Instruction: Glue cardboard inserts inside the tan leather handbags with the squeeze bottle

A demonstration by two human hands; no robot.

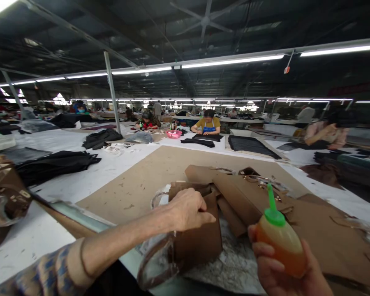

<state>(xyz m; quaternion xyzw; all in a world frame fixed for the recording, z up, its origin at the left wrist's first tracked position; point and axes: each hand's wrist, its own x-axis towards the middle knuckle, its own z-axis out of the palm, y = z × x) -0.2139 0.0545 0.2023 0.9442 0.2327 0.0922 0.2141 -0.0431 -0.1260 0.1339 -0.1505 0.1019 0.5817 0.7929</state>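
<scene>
A brown bag (pixel 200 242) stands at the table's near edge, its plastic-wrapped handle (pixel 152 261) hanging on the near left side. My left hand (pixel 189 209) lies over the bag's upper edge with curled fingers; what its fingertips hold, if anything, is hidden. To the right, my right hand (pixel 277 263) is wrapped round a clear squeeze bottle (pixel 283 242) with a green nozzle and orange liquid inside. The bottle is raised and its nozzle points up. Flat brown bag pieces (pixel 243 197) lie behind and beside it.
Brown board (pixel 135 176) covers the table's middle. More brown bags (pixel 6 193) are at the far left, near dark fabric (pixel 55 164). Another brown piece (pixel 336 238) lies right. Across the table, a person in a yellow top (pixel 208 123) works on black pieces.
</scene>
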